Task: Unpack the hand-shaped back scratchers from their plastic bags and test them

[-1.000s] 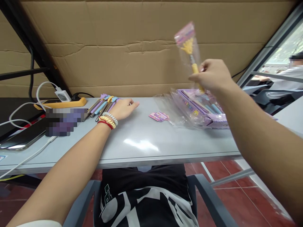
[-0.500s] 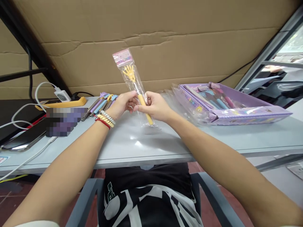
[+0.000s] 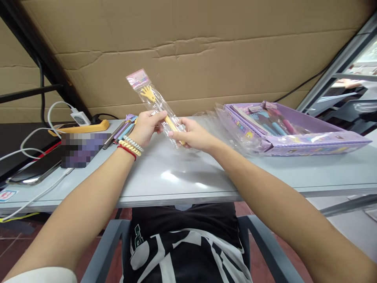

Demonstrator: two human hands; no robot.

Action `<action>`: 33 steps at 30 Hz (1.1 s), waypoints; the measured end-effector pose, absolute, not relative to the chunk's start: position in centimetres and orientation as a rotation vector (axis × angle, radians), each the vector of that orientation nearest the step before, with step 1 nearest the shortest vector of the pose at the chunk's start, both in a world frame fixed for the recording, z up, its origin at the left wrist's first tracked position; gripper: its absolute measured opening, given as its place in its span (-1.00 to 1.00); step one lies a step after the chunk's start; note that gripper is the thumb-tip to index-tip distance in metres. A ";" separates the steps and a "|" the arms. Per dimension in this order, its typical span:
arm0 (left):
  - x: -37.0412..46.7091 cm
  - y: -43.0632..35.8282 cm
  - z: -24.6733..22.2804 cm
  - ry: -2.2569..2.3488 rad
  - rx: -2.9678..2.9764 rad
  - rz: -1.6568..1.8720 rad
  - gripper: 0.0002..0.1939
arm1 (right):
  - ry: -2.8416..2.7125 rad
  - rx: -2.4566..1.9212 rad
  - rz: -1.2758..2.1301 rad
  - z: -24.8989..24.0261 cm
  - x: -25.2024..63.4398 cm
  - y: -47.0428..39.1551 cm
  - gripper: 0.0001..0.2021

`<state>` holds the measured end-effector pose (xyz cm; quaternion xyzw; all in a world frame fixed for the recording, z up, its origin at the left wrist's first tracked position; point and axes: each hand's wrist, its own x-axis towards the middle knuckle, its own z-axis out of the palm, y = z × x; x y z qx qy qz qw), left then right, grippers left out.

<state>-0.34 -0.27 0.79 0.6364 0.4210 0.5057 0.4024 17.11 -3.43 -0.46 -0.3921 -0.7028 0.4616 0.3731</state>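
Note:
Above the desk, a yellow back scratcher (image 3: pixel 148 94) with a hand-shaped head lies inside a clear plastic bag (image 3: pixel 159 96) with a pink header. It is tilted, its head up and to the left. My left hand (image 3: pixel 149 126) is closed on the middle of the bag, thumb across the handle. Lower down, my right hand (image 3: pixel 193 134) pinches the bag and the handle's lower end, thumb on top. Behind my left wrist lie several unwrapped scratchers (image 3: pixel 123 129) in purple, blue and yellow, partly hidden by the hand.
On the right sits an open purple box (image 3: pixel 316 146) holding several bagged items, with loose clear bags (image 3: pixel 219 127) beside it. Phones, white cables and a yellow device (image 3: pixel 100 125) occupy the left. Cardboard (image 3: pixel 206 70) stands behind the grey desk (image 3: pixel 176 181).
The bagged back scratcher has tilted further left, its head lower and its lower end raised. My left hand has shifted slightly left and up; both hands keep hold of it.

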 end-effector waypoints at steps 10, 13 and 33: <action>-0.8 0.2 0.8 0.931 1.563 1.260 -0.71 | -1.852 -0.993 1.127 -0.6 17.1 -3.3 -0.68; -0.7 -0.1 0.6 0.923 1.652 1.092 -0.69 | -1.851 -0.999 1.070 -0.7 17.1 -3.2 -0.72; -0.3 0.4 0.3 1.132 1.459 1.158 -0.77 | -2.200 -1.315 0.096 -1.2 17.7 -2.6 -0.92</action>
